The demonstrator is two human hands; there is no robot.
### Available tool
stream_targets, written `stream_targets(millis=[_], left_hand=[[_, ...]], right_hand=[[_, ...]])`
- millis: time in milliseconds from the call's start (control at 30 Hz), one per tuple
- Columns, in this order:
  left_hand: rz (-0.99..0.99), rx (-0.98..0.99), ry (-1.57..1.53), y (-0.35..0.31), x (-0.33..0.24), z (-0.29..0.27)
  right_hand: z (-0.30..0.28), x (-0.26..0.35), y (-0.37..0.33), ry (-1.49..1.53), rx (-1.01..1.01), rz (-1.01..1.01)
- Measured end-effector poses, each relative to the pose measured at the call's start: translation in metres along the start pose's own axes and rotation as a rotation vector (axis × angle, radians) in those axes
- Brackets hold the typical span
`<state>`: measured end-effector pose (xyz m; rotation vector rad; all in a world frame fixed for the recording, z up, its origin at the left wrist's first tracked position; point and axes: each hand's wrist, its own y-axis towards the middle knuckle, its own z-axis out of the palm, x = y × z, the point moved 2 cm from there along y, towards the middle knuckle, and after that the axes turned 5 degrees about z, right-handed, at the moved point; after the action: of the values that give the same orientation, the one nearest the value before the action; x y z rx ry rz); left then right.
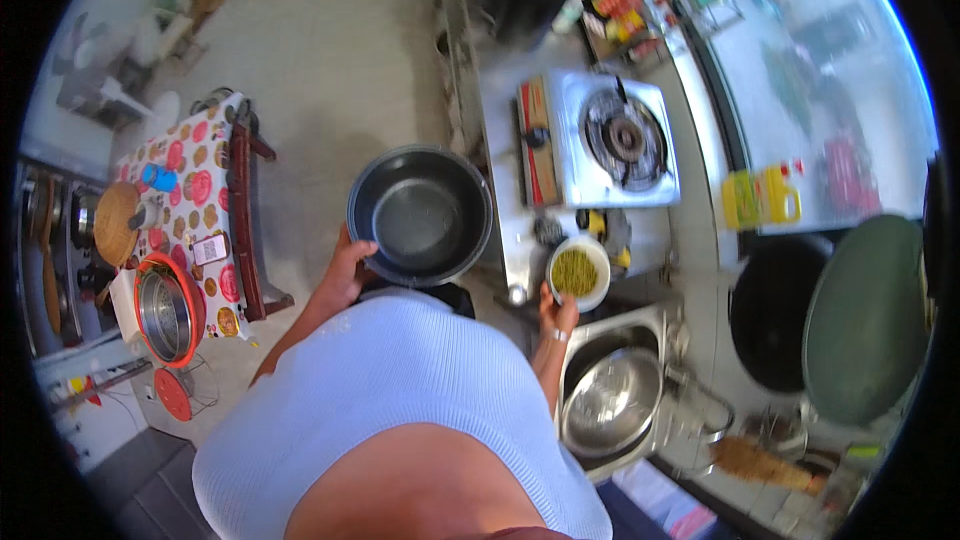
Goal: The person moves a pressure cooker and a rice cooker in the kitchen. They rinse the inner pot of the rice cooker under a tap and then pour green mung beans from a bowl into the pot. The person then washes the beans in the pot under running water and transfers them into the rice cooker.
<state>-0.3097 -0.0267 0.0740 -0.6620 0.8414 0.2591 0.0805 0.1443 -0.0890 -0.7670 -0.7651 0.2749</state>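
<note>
I hold a dark pot by its near rim with my left hand, fingers curled over the edge and the thumb inside. The pot is open and empty, held out in front of my chest, just left of the steel counter. My right hand grips a small white bowl of green bits from below, fingers closed on its near side; the bowl sits at the counter's near edge.

Beyond my right hand, on the counter, stands a single-burner gas stove. Just below that hand is a sink with a steel basin in it. Farther right of it lie a black wok and a round green lid that overlaps the wok.

Well to the left of my left hand is a table with a dotted cloth. A round wooden lid lies on it, and a steel pot in an orange rim sits at its near end. The floor stretches between the table and the counter.
</note>
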Motion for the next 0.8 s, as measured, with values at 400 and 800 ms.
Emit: stream_targets(millis=[400,800], left_hand=[[0.036,-0.162,-0.234,0.107,-0.083,-0.059],[0.126,-0.18,-0.153,0.375,-0.309,-0.14]], right_hand=[[0.168,-0.024,-0.089,-0.348,0.146,0.185],[0.521,-0.151,-0.047,-0.468,0.435,0.321]])
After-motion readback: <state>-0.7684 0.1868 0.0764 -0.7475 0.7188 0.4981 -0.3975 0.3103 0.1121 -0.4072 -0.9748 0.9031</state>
